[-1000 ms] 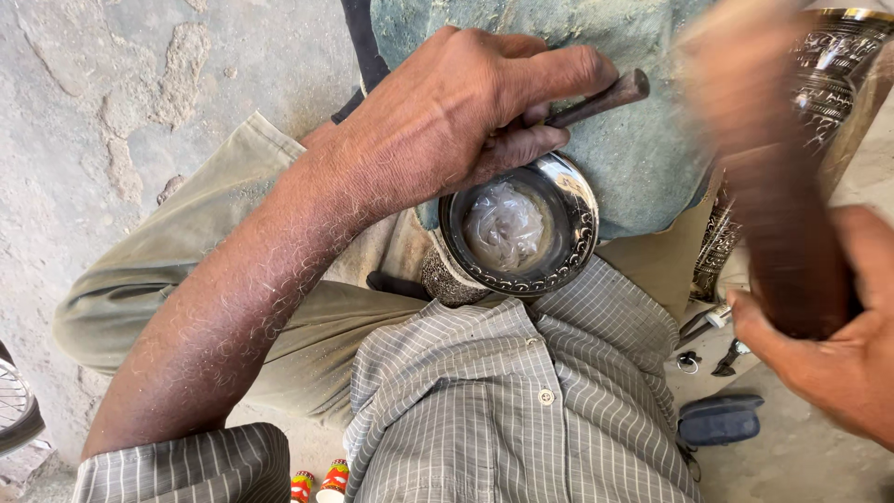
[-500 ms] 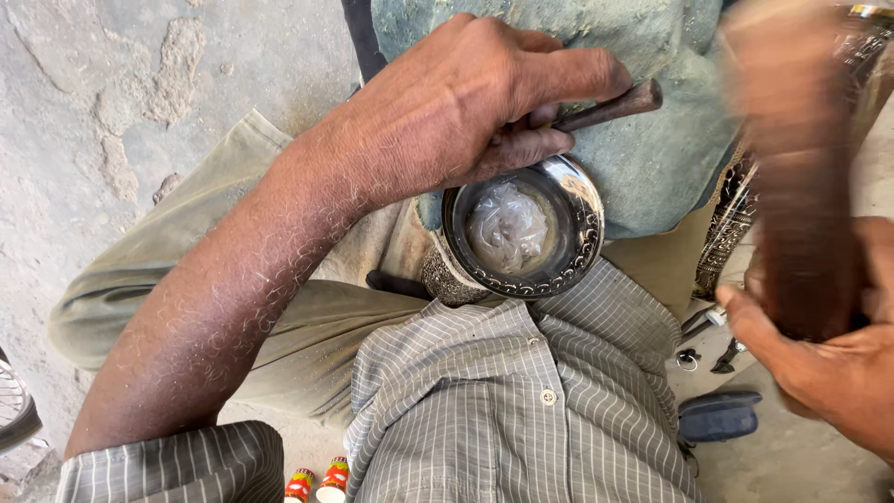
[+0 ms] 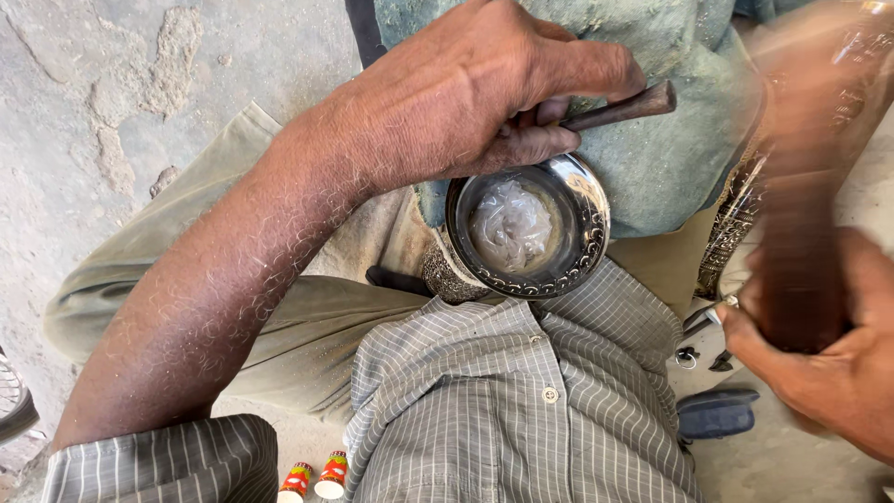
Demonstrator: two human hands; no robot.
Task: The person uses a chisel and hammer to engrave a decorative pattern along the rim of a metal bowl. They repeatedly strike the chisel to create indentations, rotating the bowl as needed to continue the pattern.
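while left hand (image 3: 466,93) pinches punch (image 3: 619,109) at bowl (image 3: 527,226) rim, right hand (image 3: 829,363) grips mallet (image 3: 801,214).

You have one shiny engraved metal bowl (image 3: 528,228), one dark metal punch (image 3: 622,108), one brown wooden mallet (image 3: 799,270) (blurred), and two small red-capped bottles (image 3: 315,480).

A striped grey shirt (image 3: 521,410) with a small button fills the bottom. Tan trousers (image 3: 233,307) cover the bent leg. The ground (image 3: 84,112) is rough grey concrete with cracked patches. Two little tubes with red and green bands (image 3: 315,480) stand near the bottom edge. A dark blue flat thing (image 3: 717,413) lies low on the right. Small metal bits (image 3: 694,340) lie just above it.
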